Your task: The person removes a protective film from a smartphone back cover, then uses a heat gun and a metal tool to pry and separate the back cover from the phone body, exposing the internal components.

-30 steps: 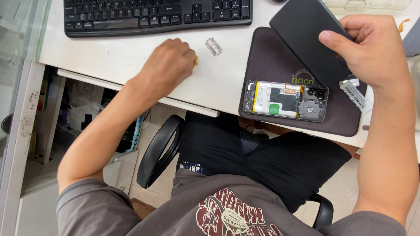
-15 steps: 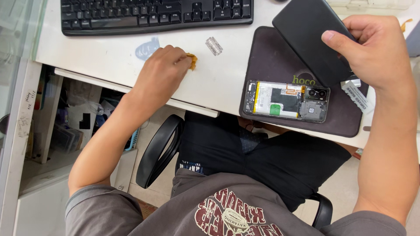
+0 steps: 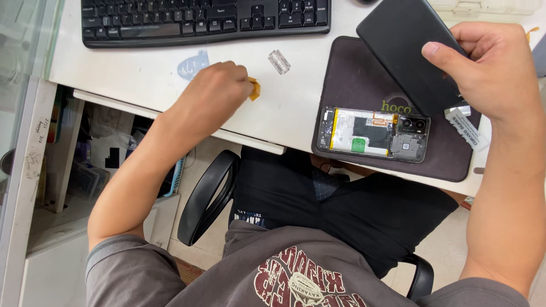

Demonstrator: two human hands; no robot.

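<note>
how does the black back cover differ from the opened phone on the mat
The black back cover is plain, dark and unbroken; the opened phone shows a pale battery, camera parts and a green patch. The right hand holds the cover tilted above the mat; the phone lies flat on it, untouched. Both are similar-sized rectangles.

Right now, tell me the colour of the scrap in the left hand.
Orange-yellow; the scrap pokes out from the left hand, seen in the head view.

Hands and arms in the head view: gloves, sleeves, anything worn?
Both are bare: no gloves, watch or rings visible on the left hand or right hand. Short grey sleeves end above the elbows; the grey shirt has a maroon and cream chest print.
</note>
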